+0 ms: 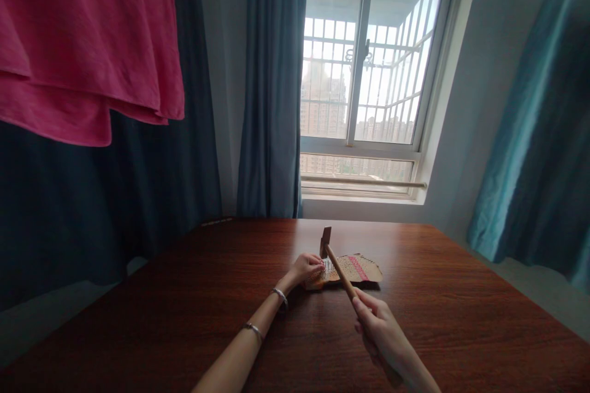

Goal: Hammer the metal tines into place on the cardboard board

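Observation:
A hammer with a wooden handle is gripped in my right hand, fingers wrapped round the lower shaft. Its dark head is raised just above and beside my left hand. The fingertips of that left hand are pinched together over the left part of a brown cardboard piece; what is between them is too small to make out. Several thin upright nails stand by the fingertips. Small dark holes dot the cardboard, and a pink-red strip crosses it. My left wrist bears two silver bracelets.
The cardboard lies on a large brown wooden table. Behind the table's far edge is a barred window with blue curtains beside it. A pink cloth hangs at upper left.

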`<state>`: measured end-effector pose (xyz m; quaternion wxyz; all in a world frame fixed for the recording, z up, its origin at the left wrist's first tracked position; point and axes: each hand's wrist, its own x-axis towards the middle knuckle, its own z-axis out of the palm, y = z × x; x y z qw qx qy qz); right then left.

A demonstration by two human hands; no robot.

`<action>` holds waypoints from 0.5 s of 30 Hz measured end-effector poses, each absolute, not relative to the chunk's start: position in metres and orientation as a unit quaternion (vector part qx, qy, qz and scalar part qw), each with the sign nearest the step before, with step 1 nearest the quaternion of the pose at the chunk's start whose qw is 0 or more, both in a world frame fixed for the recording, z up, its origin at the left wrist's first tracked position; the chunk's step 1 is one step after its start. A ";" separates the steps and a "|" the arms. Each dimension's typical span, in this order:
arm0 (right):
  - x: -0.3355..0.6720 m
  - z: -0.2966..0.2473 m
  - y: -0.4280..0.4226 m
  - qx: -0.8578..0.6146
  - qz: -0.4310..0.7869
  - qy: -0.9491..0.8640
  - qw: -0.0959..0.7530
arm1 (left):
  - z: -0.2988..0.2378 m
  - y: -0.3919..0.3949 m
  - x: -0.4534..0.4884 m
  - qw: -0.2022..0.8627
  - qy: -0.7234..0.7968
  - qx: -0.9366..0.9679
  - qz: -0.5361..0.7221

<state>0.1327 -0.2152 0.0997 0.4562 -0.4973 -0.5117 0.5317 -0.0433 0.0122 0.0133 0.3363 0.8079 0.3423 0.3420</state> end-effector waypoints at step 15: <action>0.130 0.101 -0.212 -0.507 0.505 -0.547 0.434 | 0.014 0.007 -0.040 0.323 0.385 0.798 0.333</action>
